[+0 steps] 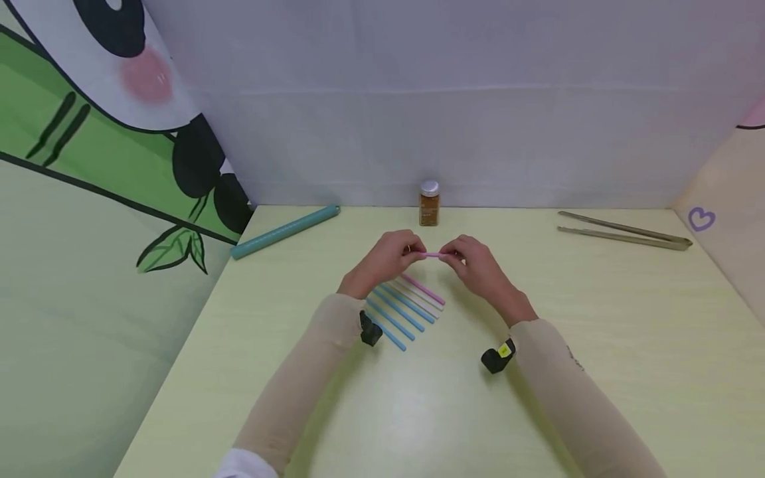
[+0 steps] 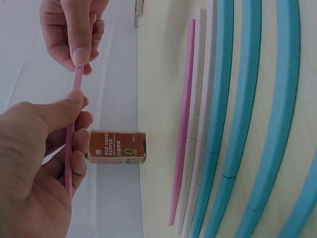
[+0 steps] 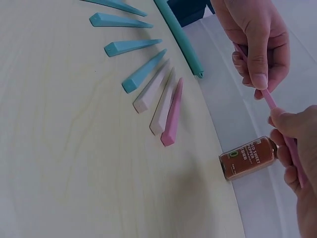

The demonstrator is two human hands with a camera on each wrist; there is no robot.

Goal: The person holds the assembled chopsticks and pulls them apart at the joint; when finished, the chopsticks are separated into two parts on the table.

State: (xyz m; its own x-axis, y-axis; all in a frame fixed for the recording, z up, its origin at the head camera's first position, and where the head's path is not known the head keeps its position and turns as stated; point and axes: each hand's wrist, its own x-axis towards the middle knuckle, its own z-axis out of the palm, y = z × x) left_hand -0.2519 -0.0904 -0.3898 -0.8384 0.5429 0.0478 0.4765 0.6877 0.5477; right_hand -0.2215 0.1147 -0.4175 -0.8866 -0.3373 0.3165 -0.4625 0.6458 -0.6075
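Note:
Both hands hold a slim pink chopstick (image 1: 432, 254) between them, level above the table's far half. My left hand (image 1: 387, 257) grips one end, with its fingers curled along the stick in the left wrist view. The thumb and fingers of my right hand (image 1: 480, 267) pinch the other end. Below the hands lies a fanned row of chopsticks: another pink chopstick (image 2: 183, 124), two whitish chopsticks (image 3: 148, 89) and several blue chopsticks (image 2: 217, 119). In the head view my left hand and wrist partly cover this row.
Behind the hands a spice jar (image 1: 429, 204) labelled red sweet pepper stands by the back wall. A teal rod (image 1: 285, 232) lies at the back left. Metal tongs (image 1: 627, 234) lie spread at the back right. Cloth walls (image 1: 478, 133) border the table (image 1: 627, 332).

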